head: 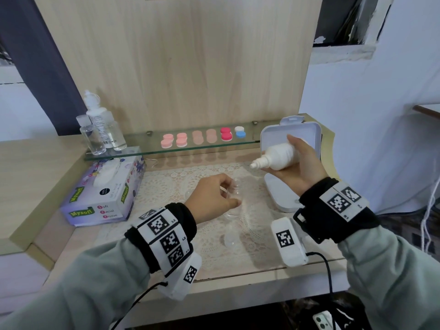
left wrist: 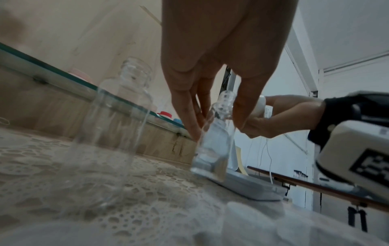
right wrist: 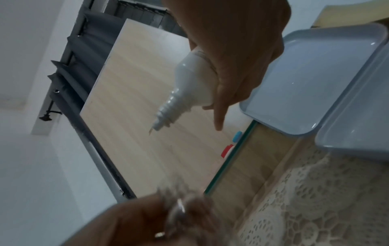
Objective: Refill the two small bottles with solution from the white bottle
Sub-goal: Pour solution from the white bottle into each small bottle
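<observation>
Two hands at work over a lace mat (head: 252, 236) on a wooden desk (head: 28, 170). Nearest the wearer, 1 clear cap (head: 229, 239) lies on the lace. L hand (head: 212, 198) pinches 1 small clear bottle (left wrist: 214, 141) w/ thumb and fingertips (left wrist: 190, 114) at its shoulder; the bottle stands upright on the mat, uncapped, a little liquid at its base. A 2nd small clear bottle (left wrist: 118, 133), also uncapped, stands free just beside it in the L wrist view. R hand (head: 301, 163) wraps its fingers round 1 white bottle (head: 277, 157), held off the desk and tipped, nozzle (right wrist: 158, 124) aimed down-left toward the L hand, still apart from the bottle mouth. Behind it, 1 white hinged case (head: 290, 139) sits open. At left, 1 tissue box (head: 104, 191). Farther back, a glass shelf (head: 138, 152) carries 3 bottles (head: 102, 132) and 6 lens cases (head: 202, 136): 2 pink, 2 beige, 1 red, 1 white-and-blue.
</observation>
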The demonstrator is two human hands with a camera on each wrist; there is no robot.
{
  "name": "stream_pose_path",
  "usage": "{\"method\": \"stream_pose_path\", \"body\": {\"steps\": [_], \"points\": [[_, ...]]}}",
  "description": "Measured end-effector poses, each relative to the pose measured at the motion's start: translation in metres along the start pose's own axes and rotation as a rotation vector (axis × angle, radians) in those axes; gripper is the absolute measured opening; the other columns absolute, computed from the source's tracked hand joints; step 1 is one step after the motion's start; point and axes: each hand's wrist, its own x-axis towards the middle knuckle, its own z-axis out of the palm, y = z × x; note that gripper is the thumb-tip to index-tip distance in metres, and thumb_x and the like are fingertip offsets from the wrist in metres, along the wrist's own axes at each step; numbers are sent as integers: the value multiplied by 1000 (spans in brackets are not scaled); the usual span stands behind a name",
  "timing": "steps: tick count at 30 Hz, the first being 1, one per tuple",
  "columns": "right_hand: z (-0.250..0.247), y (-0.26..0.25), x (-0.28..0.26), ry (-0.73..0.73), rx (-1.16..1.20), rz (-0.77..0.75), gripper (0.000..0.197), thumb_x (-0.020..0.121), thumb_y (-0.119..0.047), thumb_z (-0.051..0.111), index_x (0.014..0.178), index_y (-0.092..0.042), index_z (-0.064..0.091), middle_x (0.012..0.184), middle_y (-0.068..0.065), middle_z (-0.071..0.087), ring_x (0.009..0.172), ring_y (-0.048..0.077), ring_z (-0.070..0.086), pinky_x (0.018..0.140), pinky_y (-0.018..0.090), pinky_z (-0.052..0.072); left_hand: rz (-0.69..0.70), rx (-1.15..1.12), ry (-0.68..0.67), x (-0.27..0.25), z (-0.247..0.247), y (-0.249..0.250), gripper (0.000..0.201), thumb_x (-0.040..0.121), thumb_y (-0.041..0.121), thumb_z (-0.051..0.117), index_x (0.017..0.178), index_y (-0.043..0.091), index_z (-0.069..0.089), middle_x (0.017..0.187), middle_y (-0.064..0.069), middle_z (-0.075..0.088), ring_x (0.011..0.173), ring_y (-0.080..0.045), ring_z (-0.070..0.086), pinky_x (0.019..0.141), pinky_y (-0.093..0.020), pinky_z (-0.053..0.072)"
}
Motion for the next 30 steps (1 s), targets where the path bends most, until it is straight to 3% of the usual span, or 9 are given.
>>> {"method": "stream_pose_path", "body": {"steps": [4, 7, 12, 16, 21, 24, 26, 30], "points": [[-9, -6, -3, 17, -6, -14, 17, 93, -27, 46, 88, -11, 42, 89, 14, 52, 79, 25, 60, 70, 43, 55, -47, 116, -32, 1, 6, -6, 30, 73, 10, 66, 100, 7, 53, 101, -6, 58, 84, -22, 58, 75, -32, 50], [-15, -10, -5, 18, -28, -38, 16, 93, -27, 47, 88, -12, 44, 91, 13, 51, 82, 24, 60, 76, 43, 54, -78, 140, -29, 3, 8, -10, 32, 72, 9, 65, 102, 6, 53, 108, -11, 59, 93, -28, 59, 81, -38, 50], [-17, -8, -5, 29, -8, -13, 18, 91, -27, 50, 89, -10, 44, 88, 13, 49, 82, 25, 58, 70, 43, 56, -74, 111, -42, 2, 7, -10, 48, 74, 10, 67, 118, 12, 48, 118, -9, 55, 95, -19, 53, 89, -31, 48], [-13, -5, -5, 14, 15, 8, 20, 92, -27, 49, 87, -9, 43, 85, 13, 49, 79, 24, 58, 64, 42, 57, 2, 94, -19, -5, -2, 0, 56, 77, 13, 66, 128, 13, 43, 134, -4, 49, 118, -16, 49, 102, -29, 42], [3, 0, -2, -24, 23, 15, 20, 92, -26, 48, 87, -7, 44, 86, 12, 48, 82, 25, 55, 62, 44, 57, 122, 114, 166, -18, -34, 12, 35, 82, 17, 62, 116, 14, 56, 123, 1, 58, 109, -12, 54, 91, -23, 46], [12, 6, 4, -59, -3, 28, 23, 91, -27, 48, 97, -5, 45, 86, 12, 48, 82, 25, 55, 56, 41, 59, 59, 140, 203, -22, -59, -2, 37, 80, 23, 64, 116, 18, 56, 124, 3, 58, 109, -12, 54, 95, -31, 46], [18, 11, 7, -77, -16, 35, 24, 91, -27, 48, 102, -6, 43, 85, 11, 48, 80, 24, 55, 55, 37, 59, -25, 165, 131, -25, -71, -18, 47, 78, 27, 67, 122, 19, 52, 129, 3, 54, 113, -10, 51, 98, -31, 43], [30, 21, 9, -107, -23, 46, 19, 92, -27, 46, 92, -7, 46, 82, 10, 49, 76, 23, 57, 57, 36, 59, -167, 186, -33, -29, -74, -49, 66, 71, 28, 74, 129, 18, 44, 135, 2, 49, 117, -12, 47, 95, -24, 39]]}}
